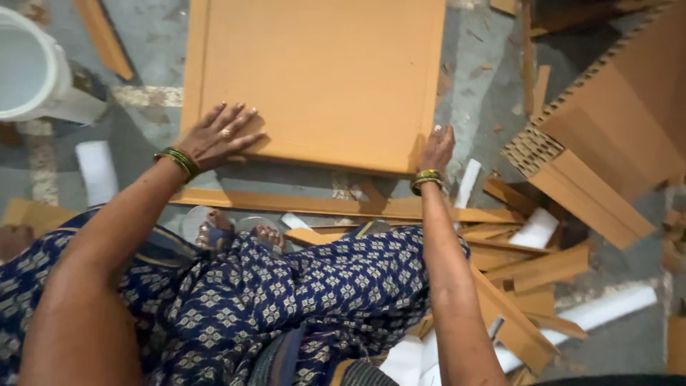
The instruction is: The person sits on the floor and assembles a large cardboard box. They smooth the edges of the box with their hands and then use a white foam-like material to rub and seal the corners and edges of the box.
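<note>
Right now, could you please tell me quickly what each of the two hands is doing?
Left hand: open, fingers spread, palm flat on the cardboard panel.
Right hand: at the panel's lower right corner; cannot tell whether it grips.

Bare floor [143,136] left of panel [314,78], cardboard offcuts [536,268] crowding right, honeycomb stack [607,143] probably blocking far right

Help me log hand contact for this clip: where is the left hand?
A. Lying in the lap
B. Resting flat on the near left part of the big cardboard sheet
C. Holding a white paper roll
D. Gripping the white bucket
B: the left hand lies palm down, fingers spread, on the orange-brown cardboard sheet near its front left corner.
</note>
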